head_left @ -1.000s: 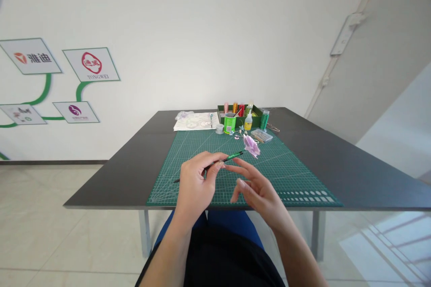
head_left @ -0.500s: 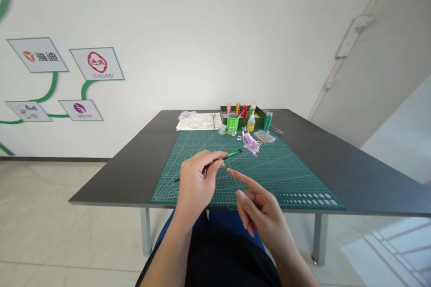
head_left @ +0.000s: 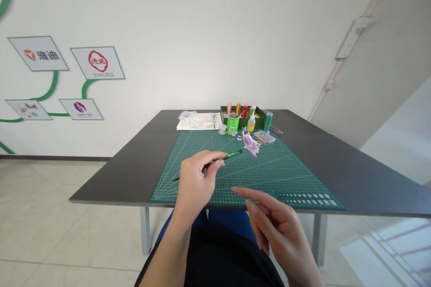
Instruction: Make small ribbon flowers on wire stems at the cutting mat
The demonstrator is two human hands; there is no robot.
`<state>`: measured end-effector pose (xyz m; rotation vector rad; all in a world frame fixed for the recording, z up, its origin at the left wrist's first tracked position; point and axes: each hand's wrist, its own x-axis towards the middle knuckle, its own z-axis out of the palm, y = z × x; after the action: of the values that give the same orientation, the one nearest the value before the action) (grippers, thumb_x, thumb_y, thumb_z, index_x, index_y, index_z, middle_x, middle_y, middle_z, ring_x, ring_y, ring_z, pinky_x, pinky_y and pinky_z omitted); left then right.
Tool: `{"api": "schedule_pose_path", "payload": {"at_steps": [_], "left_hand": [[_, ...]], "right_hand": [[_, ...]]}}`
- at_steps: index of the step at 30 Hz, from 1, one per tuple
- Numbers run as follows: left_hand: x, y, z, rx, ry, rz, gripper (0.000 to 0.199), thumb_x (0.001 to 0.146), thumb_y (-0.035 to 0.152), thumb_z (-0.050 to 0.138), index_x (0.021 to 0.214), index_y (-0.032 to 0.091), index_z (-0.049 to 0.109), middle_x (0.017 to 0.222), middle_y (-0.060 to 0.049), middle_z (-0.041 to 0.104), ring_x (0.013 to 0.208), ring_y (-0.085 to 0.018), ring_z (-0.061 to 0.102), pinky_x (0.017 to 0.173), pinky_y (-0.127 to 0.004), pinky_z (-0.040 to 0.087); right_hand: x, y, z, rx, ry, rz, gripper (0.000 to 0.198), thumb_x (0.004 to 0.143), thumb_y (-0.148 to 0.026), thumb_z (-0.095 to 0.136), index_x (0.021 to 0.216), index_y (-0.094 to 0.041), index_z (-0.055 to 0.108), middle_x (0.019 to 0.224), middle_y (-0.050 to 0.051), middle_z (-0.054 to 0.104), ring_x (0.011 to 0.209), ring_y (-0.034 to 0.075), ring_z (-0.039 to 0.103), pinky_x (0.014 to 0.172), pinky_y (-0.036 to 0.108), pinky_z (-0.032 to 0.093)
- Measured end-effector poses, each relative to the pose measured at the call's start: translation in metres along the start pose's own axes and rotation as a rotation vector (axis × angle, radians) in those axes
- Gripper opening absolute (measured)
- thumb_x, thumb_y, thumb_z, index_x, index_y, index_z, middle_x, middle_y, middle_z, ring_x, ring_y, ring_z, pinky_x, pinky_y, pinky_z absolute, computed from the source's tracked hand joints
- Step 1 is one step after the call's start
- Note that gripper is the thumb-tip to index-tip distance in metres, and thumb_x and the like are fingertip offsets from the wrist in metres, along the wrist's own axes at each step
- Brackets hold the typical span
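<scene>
My left hand (head_left: 198,175) is closed over a slim black-and-green stick (head_left: 234,154), held slantwise above the cutting mat. Its green part sticks out past my fingertips toward the right, and a dark thin end shows at the left behind the hand. Below and to the right, my right hand (head_left: 278,222) hovers near the mat's front edge. Its index finger is stretched out, the thumb is apart from it and the other fingers are curled. No object can be made out in it. A lilac fabric flower (head_left: 251,143) lies just beyond the stick's green end.
A green cutting mat (head_left: 286,175) covers the middle of the dark table (head_left: 121,166). Toward the back are a white pad (head_left: 198,122), a green can (head_left: 232,124), a glue bottle (head_left: 251,123), a green box (head_left: 259,116) with thread spools, a green tube (head_left: 267,122) and a clear case (head_left: 265,137).
My right hand has moved down and to the right, away from my left hand. A fine thread by its index finger earlier is hard to see now. My left hand stays almost still.
</scene>
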<state>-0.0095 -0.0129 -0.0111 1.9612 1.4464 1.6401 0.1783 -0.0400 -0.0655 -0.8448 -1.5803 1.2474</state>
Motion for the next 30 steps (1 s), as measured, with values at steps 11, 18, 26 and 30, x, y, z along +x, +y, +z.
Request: {"api": "schedule_pose_path", "payload": {"at_steps": [11, 18, 26, 30], "left_hand": [[-0.001, -0.002, 0.002, -0.061, 0.018, -0.065, 0.021, 0.089, 0.015, 0.063, 0.106, 0.021, 0.076, 0.085, -0.004, 0.078, 0.077, -0.017, 0.075, 0.070, -0.025, 0.057], [0.000, -0.004, 0.003, -0.027, 0.024, -0.052, 0.017, 0.089, 0.012, 0.064, 0.093, 0.020, 0.078, 0.089, -0.004, 0.079, 0.078, -0.017, 0.074, 0.070, -0.025, 0.056], [-0.001, -0.005, 0.003, 0.015, 0.003, -0.020, 0.016, 0.089, 0.013, 0.065, 0.093, 0.021, 0.078, 0.089, -0.001, 0.079, 0.076, -0.015, 0.073, 0.070, -0.024, 0.055], [-0.001, -0.006, 0.004, 0.042, -0.022, -0.011, 0.015, 0.089, 0.012, 0.066, 0.091, 0.021, 0.078, 0.087, -0.001, 0.079, 0.075, -0.015, 0.072, 0.071, -0.025, 0.055]], "right_hand": [[-0.003, -0.002, -0.006, -0.037, 0.010, -0.045, 0.040, 0.100, -0.046, 0.053, 0.119, -0.020, 0.076, 0.038, -0.003, 0.048, 0.028, 0.009, 0.037, 0.034, 0.022, 0.027], [-0.011, -0.009, -0.009, -0.111, 0.009, -0.043, 0.040, 0.099, -0.047, 0.053, 0.108, -0.017, 0.078, 0.038, -0.003, 0.050, 0.030, 0.010, 0.040, 0.036, 0.023, 0.028], [-0.010, -0.033, -0.008, -0.246, 0.033, -0.079, 0.039, 0.101, -0.041, 0.049, 0.103, -0.014, 0.077, 0.041, -0.004, 0.048, 0.035, 0.008, 0.042, 0.040, 0.022, 0.031], [-0.004, -0.039, -0.016, -0.322, -0.083, -0.182, 0.035, 0.103, -0.033, 0.047, 0.106, -0.015, 0.076, 0.045, -0.004, 0.052, 0.037, 0.009, 0.049, 0.042, 0.020, 0.036]]}}
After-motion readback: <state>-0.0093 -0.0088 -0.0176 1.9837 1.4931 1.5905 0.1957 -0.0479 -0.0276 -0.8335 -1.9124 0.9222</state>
